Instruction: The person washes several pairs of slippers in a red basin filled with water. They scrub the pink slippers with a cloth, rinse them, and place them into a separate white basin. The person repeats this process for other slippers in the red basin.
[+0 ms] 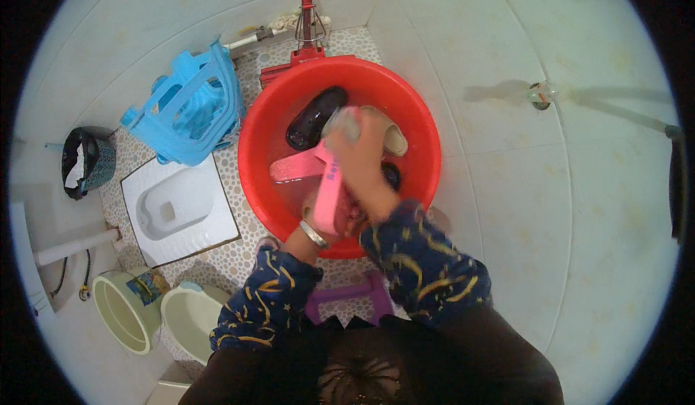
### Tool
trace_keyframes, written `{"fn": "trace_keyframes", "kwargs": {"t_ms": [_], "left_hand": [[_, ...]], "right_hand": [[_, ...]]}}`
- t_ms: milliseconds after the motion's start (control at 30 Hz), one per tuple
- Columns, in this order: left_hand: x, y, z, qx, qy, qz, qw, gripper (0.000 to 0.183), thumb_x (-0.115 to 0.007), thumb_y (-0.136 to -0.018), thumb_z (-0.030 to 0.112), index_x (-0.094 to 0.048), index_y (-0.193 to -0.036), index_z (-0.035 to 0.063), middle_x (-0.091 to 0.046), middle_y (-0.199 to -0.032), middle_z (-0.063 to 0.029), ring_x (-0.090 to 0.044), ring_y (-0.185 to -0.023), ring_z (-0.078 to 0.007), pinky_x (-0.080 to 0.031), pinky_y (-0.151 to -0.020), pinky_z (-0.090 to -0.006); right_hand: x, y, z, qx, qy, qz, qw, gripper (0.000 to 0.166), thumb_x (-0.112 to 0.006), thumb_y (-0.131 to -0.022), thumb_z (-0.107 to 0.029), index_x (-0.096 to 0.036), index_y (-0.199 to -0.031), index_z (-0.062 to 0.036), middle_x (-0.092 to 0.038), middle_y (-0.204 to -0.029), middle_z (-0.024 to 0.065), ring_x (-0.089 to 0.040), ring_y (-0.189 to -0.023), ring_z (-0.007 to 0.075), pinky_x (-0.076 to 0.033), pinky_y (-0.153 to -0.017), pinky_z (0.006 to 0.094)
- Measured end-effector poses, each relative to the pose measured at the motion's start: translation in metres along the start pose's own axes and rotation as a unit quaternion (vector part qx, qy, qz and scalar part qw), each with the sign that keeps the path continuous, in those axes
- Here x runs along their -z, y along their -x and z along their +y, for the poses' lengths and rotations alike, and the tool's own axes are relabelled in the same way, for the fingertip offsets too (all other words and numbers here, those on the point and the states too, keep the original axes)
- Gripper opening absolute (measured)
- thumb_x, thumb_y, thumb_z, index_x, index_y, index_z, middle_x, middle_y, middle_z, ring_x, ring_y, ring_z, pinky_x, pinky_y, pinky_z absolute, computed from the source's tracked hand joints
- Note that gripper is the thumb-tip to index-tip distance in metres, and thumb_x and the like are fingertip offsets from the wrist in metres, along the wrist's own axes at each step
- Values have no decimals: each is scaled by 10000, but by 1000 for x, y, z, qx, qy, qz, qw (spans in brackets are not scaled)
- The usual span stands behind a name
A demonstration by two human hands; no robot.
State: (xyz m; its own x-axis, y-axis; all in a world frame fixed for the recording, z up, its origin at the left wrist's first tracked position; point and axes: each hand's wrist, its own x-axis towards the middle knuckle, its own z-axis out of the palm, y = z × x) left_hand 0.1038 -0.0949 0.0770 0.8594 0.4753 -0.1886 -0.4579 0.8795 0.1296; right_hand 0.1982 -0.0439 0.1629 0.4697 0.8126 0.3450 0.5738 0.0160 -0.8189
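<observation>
In front of me stands a round red plastic basin (255, 133) with water and footwear in it. A pink slipper (328, 201) is tilted up over the basin, its heel end held by my left hand (311, 213), which wears a silver bangle at the wrist. My right hand (361, 152), blurred, lies along the slipper's far end and grips a pale object (343, 124) too smeared to identify. Another pink slipper (293, 167) rests in the water to the left. Beyond are a dark shoe (317, 117) and a beige clog (396, 139). A second dark item (391, 176) is partly hidden by my right forearm.
A purple stool (380, 299) is between me and the basin. Left are a squat toilet (176, 209), a blue plastic rack (190, 112), a lined bin (100, 160), a pale bucket (122, 312) and a pale tub (187, 318). A red mop (308, 41) leans behind; a tiled wall (516, 198) bounds the right.
</observation>
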Motion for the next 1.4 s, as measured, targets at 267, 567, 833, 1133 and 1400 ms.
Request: {"fn": "trace_keyframes", "kwargs": {"t_ms": [267,567,833,1133,1400], "left_hand": [[4,2,-7,-22,-201,-96,975,518,-403,-946,328,-243,-1398,132,-375,-1361,-57,-455,-1139,-180,-495,-787,-313],[76,-8,8,-120,23,-230,966,371,-418,-913,370,-451,-1212,153,-480,-1207,-68,-463,-1094,-241,-353,-977,-380],[-2,1,-6,23,-138,26,990,398,-420,-937,388,-508,-1185,90,-613,-955,-127,-604,-802,-290,-494,-730,-372],[-28,17,46,-232,-637,279,680,438,-588,-852,344,-545,-1081,-27,-604,-899,-203,-596,-810,-293,-445,-698,-395],[-64,34,64,-223,-700,241,634,455,-665,-790,275,-535,-1140,15,-625,-977,-151,-608,-919,-266,-474,-775,-346]], "right_hand": [[12,-47,45,-218,-145,-31,965,366,-610,-744,-241,-566,-958,52,-583,-968,236,-553,-906,372,-425,-817,436],[24,72,-19,-34,-69,-153,985,284,-603,-717,-160,-473,-914,-2,-434,-870,164,-452,-830,303,-382,-753,398],[27,-53,65,-283,-210,-65,934,329,-596,-781,-235,-573,-964,37,-624,-913,134,-581,-815,254,-452,-716,355],[84,-51,14,-314,-579,-143,738,381,-598,-785,-38,-542,-1163,-27,-564,-1138,75,-551,-1043,193,-430,-908,310],[92,-71,10,-70,-176,-381,905,395,-630,-717,-41,-576,-1106,-75,-517,-1215,72,-500,-1119,232,-386,-956,322]]}}
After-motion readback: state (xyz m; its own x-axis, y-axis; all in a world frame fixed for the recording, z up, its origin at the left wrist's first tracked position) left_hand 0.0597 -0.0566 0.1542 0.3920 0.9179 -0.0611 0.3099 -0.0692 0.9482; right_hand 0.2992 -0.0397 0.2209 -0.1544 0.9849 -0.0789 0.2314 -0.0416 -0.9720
